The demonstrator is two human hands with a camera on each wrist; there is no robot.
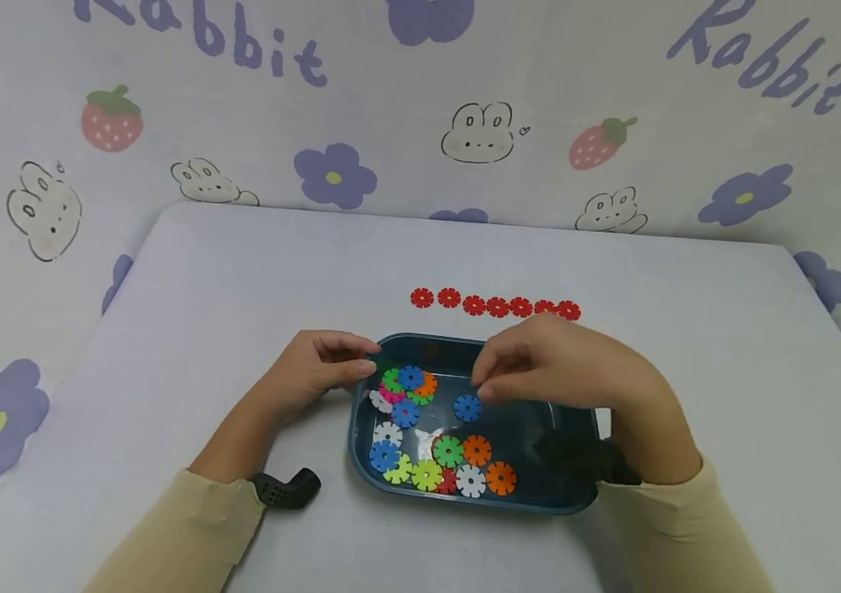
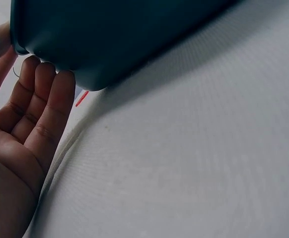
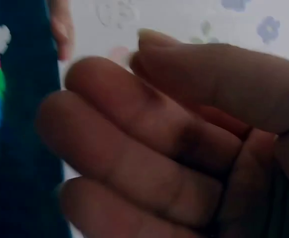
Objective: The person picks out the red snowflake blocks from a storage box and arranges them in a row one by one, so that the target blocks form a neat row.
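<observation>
A dark teal plastic tray holds several snowflake building discs, among them a green disc, an orange disc and a white disc. My left hand grips the tray's far left corner; in the left wrist view its fingers reach under the rim. Over the tray's right part hovers my right hand, thumb and fingers loosely bent. Its fingertips are beside a lone blue disc. Nothing shows between thumb and fingers in the right wrist view.
Behind the tray, several red discs lie in a row on the white table; my right hand partly covers the right end. A cloth printed with rabbits hangs behind. A black wrist camera sits at the left sleeve.
</observation>
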